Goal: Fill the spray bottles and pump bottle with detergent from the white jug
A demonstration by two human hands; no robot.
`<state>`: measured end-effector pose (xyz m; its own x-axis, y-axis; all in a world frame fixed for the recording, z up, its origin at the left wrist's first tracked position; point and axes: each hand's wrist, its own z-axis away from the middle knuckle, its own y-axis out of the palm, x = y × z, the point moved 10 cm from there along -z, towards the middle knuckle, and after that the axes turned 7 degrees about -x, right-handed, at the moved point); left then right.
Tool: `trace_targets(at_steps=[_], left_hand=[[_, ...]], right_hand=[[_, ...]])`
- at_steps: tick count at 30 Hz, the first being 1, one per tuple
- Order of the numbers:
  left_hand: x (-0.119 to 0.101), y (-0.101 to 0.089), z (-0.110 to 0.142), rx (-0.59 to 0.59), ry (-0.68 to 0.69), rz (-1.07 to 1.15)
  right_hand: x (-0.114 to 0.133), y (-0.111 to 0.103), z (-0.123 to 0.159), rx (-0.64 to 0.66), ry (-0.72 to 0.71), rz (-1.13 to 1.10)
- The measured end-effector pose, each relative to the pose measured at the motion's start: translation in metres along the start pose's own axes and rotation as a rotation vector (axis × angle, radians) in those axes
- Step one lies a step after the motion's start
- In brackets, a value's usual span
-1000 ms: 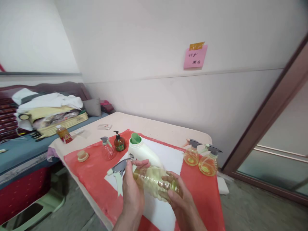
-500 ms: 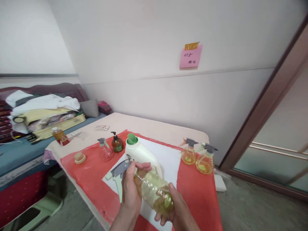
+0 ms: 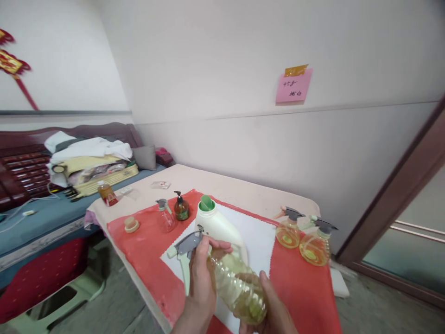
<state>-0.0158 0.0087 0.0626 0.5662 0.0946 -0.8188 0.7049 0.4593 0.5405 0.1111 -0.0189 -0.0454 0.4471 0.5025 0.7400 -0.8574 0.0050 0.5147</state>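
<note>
Bare, smooth-contoured L. hand (image 3: 203, 280) w/ slender, round-tipped fingers (image 3: 222, 244); immed. behind these, bare wrist & L. forearm (image 3: 191, 317). Bare R. hand (image 3: 273, 299) w/ tapered, blunt-tipped thumb (image 3: 264, 282); remaining R. digits largely hidden; behind them, part of bare R. forearm (image 3: 287, 324).

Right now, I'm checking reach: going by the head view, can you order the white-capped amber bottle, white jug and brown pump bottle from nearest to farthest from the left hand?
From the left hand:
1. White jug: just beyond the hand.
2. Brown pump bottle: beyond, to the left.
3. White-capped amber bottle: farthest left of the three.
</note>
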Motion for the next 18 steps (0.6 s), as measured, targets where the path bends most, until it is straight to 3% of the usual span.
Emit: trace_targets(at_steps=[2, 7, 8, 12, 13, 18], left_hand=[[-0.001, -0.003, 0.001, -0.038, 0.013, 0.002], [-0.008, -0.016, -0.003, -0.151, 0.034, 0.044], [-0.008, -0.014, -0.004, -0.130, 0.034, 0.038], [-0.013, -0.005, 0.000, -0.017, 0.112, -0.039], [-0.015, -0.005, 0.000, -0.019, 0.141, -0.053], [-0.022, -0.015, 0.000, -0.117, 0.173, -0.029]], right_hand=[[-0.007, 0.005, 0.001, 0.035, 0.076, -0.038], [0.030, 0.002, 0.007, 0.001, -0.268, -0.083], [0.030, 0.004, 0.007, 0.021, -0.259, -0.089], [0.005, 0.013, 0.003, 0.119, 0.030, -0.104], [0.003, 0.014, 0.003, 0.119, 0.049, -0.117], [0.026, 0.008, 0.005, 0.064, -0.229, -0.130]])
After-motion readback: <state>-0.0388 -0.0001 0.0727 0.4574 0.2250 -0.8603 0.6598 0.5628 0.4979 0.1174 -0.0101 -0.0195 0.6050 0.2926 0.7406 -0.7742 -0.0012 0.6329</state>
